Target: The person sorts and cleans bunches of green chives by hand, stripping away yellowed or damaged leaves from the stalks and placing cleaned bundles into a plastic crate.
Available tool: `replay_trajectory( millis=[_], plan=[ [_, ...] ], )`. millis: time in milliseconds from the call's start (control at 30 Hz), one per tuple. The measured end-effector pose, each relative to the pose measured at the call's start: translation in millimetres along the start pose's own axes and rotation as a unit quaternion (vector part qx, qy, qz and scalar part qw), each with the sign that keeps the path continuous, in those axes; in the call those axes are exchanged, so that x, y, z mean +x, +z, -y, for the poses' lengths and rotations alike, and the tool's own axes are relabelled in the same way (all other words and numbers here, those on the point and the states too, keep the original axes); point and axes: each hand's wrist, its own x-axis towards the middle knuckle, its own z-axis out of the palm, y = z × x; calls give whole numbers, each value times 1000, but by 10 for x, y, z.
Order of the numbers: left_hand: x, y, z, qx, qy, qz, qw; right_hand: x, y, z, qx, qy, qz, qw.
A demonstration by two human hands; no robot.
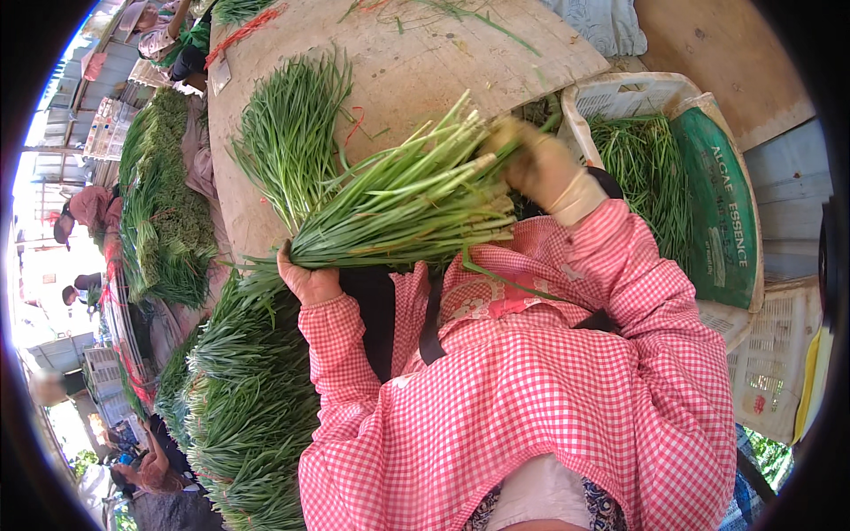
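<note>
A thick bunch of garlic chives [398, 199] lies slantwise in front of my body, its pale stem ends to the right and its green leaves to the left. My left hand [310, 281] is closed round the leafy end. Beside the stem ends is my right hand [544, 168], in a light glove and smeared by motion; its fingers are too blurred to read. Another bunch of chives [297, 124] rests on the table, just beyond the held one.
The wooden table [443, 53] carries red ties [243, 35] and loose leaves. A white crate [629, 88] of chives with a green sack [717, 203] stands at right. Stacked chives [243, 398] fill the lower left. Other people [93, 208] are farther left.
</note>
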Motion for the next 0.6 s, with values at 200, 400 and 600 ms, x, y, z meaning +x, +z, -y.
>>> replay_trajectory(
  millis=[200, 400, 600],
  plan=[
    [42, -21, -107, 0, 11, -32, 999, -98, -638, 806, -182, -83, 14, 980],
    [76, -45, -71, 5, 8, -23, 1000, -240, -35, -8, -701, -183, 111, 680],
    [-78, 15, -30, 14, 5, 31, 999, 79, -37, -324, -486, -26, 89, 869]
  ],
)
